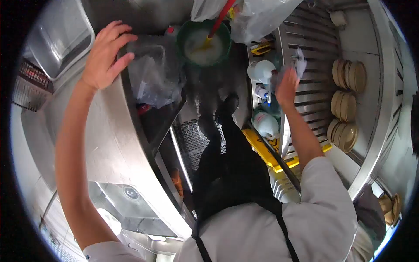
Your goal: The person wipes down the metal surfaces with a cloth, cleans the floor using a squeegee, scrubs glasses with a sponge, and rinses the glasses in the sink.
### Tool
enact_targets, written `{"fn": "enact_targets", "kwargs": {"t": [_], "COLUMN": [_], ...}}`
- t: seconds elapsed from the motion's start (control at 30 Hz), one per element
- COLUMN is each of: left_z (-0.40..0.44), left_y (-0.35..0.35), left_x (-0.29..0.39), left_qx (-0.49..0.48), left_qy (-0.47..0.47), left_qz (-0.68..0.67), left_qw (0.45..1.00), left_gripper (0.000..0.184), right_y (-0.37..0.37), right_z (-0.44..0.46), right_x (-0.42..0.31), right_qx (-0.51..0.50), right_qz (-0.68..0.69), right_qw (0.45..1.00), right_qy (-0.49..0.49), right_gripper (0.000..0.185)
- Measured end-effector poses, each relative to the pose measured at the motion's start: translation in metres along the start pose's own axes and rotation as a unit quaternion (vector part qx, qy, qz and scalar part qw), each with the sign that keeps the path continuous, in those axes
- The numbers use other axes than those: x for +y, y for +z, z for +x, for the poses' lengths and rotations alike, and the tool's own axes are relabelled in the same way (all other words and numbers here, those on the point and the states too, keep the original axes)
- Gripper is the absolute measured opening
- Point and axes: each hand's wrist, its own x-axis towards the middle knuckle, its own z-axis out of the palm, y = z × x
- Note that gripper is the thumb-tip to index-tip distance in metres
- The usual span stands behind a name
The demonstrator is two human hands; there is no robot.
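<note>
My left hand [107, 56] is at the upper left, fingers spread, over the edge of the steel counter [102, 118] and beside a clear plastic bag [155, 81]. It holds nothing. At the right, my right hand [288, 85] is at the slatted metal rack [312, 56], closed on a whitish cloth [300, 63] that sticks out past the fingers. Large plastic bottles [265, 123] stand just left of that hand, below the rack's edge. The fingertips of my right hand are partly blurred.
A green bucket [183, 50] of cloudy water with a red-handled tool [220, 19] stands ahead on the wet floor. Stacked bowls [342, 106] sit at the right. A yellow sign [262, 150] leans below the rack. A sink [131, 205] and a clear tray [61, 35] are at left.
</note>
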Motion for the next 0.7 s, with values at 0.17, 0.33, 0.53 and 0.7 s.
{"fn": "enact_targets", "kwargs": {"t": [0.17, 0.33, 0.53, 0.7], "left_z": [-0.008, -0.015, -0.037, -0.113], "left_y": [0.007, 0.021, 0.027, 0.034], "left_x": [-0.006, -0.015, 0.041, 0.150], "left_qx": [0.028, 0.068, 0.070, 0.122], "left_qy": [0.012, 0.008, -0.159, -0.228], "left_qz": [0.024, 0.095, -0.029, -0.062], "left_qw": [0.999, 0.993, 0.984, 0.964], "left_gripper": [0.039, 0.049, 0.078, 0.080], "right_y": [0.005, -0.030, -0.066, -0.106], "right_z": [-0.199, -0.312, -0.294, -0.224], "right_x": [0.015, 0.000, 0.004, -0.063], "right_qx": [-0.053, -0.294, -0.258, -0.162], "right_qz": [-0.087, -0.168, 0.118, 0.494], "right_qw": [0.988, 0.892, 0.925, 0.837], "right_qy": [0.119, 0.301, 0.252, 0.170], "right_gripper": [0.079, 0.069, 0.047, 0.047]}}
